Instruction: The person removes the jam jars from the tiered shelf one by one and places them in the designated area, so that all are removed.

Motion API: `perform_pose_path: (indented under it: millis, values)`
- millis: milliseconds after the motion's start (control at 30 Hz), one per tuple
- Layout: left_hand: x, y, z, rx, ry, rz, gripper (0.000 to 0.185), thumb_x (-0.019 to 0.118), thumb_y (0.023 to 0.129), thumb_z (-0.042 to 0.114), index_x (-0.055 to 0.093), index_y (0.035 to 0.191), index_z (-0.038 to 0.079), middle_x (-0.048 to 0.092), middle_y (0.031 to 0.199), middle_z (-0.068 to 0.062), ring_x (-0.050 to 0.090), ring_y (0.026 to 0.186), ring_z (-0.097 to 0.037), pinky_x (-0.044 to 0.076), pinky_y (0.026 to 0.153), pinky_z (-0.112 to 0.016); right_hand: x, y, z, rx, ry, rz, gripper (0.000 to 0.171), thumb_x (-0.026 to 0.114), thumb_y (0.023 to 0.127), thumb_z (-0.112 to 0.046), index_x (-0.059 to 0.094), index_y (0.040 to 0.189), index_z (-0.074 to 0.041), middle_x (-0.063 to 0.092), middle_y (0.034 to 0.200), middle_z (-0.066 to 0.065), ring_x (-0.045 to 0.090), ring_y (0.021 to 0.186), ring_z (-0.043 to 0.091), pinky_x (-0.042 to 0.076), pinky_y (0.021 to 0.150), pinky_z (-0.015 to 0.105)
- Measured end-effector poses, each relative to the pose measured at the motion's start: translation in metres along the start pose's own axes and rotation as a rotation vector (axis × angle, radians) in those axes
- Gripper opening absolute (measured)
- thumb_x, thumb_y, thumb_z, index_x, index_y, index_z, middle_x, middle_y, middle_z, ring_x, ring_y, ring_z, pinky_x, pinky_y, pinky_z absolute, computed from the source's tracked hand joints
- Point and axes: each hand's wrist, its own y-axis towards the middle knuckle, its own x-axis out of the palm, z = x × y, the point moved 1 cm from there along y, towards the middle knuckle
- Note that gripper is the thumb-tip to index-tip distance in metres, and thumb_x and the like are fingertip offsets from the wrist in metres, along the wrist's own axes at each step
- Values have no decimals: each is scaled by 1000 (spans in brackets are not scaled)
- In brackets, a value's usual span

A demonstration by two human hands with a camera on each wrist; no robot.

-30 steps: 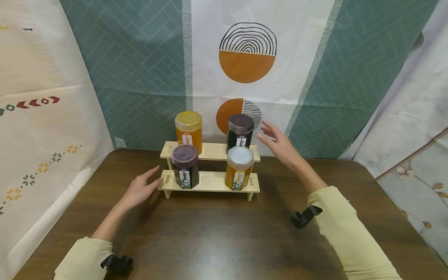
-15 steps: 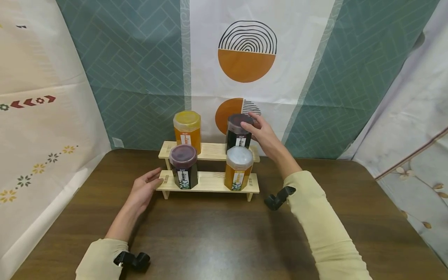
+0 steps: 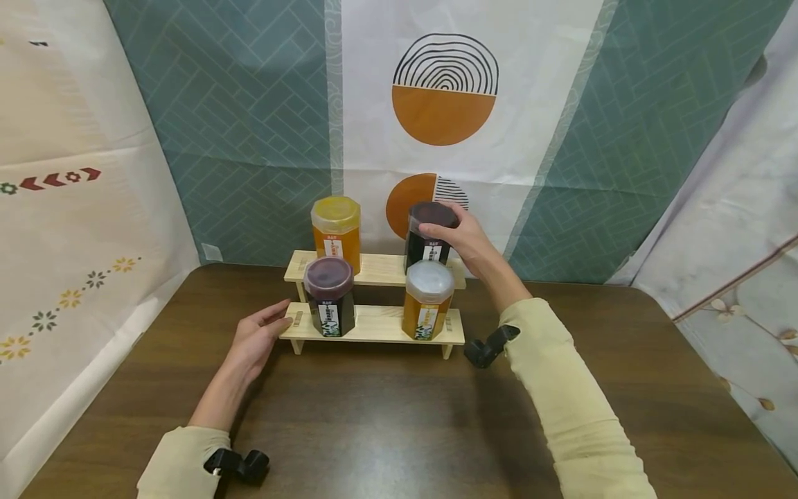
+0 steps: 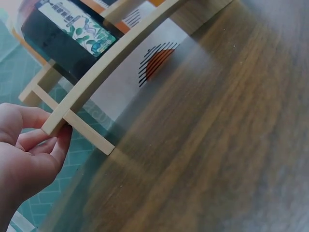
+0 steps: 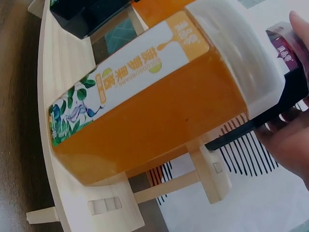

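My left hand (image 3: 255, 339) pinches the left end of the lower step of a two-tier wooden rack (image 3: 377, 320); in the left wrist view its fingers (image 4: 60, 145) curl under the board. My right hand (image 3: 469, 241) grips a dark jam jar (image 3: 416, 251) near its lid, at the right of the upper step. Below that jar, on the lower step, stands an orange jam jar (image 5: 159, 106) with a whitish lid. A purple-lidded dark jar (image 3: 330, 298) stands at the lower left, and a yellow-lidded orange jar (image 3: 341, 242) behind it.
The rack stands on a brown wooden table (image 3: 374, 416), near its back edge. Behind it hangs a green and white patterned cloth (image 3: 249, 138). Pale printed cloths (image 3: 81, 229) line both sides. Black wrist cameras (image 3: 489, 346) sit on both sleeves.
My right hand has moved left from beside the dark jar and taken hold of it near the lid. My left hand has come in to grip the rack's lower end. The jars look unmoved.
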Motion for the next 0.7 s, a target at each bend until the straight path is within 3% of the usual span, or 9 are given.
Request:
perform_pose_path:
  millis: [367, 700]
  values:
    - [-1, -1, -2, -24, -3, -12, 50, 49, 90, -1, 31, 135, -10, 31, 136, -25, 41, 112, -13, 39, 85, -14, -1, 3, 5, -71, -28, 35, 59, 68, 79, -18, 41, 131, -7, 47, 118, 12, 48, 99, 21, 42, 83, 31]
    - [-3, 1, -1, -22, -14, -7, 49, 50, 90, -2, 31, 135, -11, 31, 137, -24, 39, 116, -16, 39, 86, -15, -22, -2, 4, -90, -24, 58, 56, 67, 80, -17, 42, 127, -4, 48, 113, 11, 47, 97, 21, 41, 82, 30]
